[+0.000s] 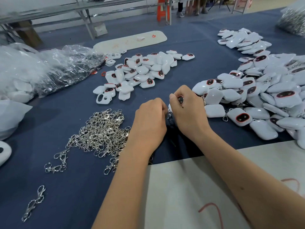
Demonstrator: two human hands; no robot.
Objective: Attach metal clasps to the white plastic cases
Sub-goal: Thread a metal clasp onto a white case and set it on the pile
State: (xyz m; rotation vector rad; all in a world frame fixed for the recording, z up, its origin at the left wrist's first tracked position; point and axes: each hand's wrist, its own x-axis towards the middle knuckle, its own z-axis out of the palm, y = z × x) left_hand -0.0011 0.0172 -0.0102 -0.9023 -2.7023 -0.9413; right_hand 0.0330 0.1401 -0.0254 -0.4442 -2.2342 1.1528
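- Biggest thing on the dark blue cloth-covered table (85, 187): a sprawling heap of glossy white plastic cases with red-rimmed dark windows (264, 96) on the right. Several at its near edge show a clasp hanging, so this looks like the finished pile.
- Far centre sits a smaller heap of the same white cases (142, 71), seemingly without clasps: likely the stock to draw from.
- Near left, a tangled mound of shiny silver metal swivel clasps (102, 131), with a few strays closer in.
- Now the action: the right hand (188, 113) is curled around one white case (180, 99), dark window just peeking between thumb and fingers, right beside the finished pile.
- The left hand (150, 121) is closed in a pinch at the case's near corner, apparently holding a single silver clasp (169, 116); its grip is mostly hidden.
- To do it well, I reckon: hold the case steady, keep the loop corner turned toward the pinching hand, open the clasp gate fully, hook it clean through, then check it snaps closed.
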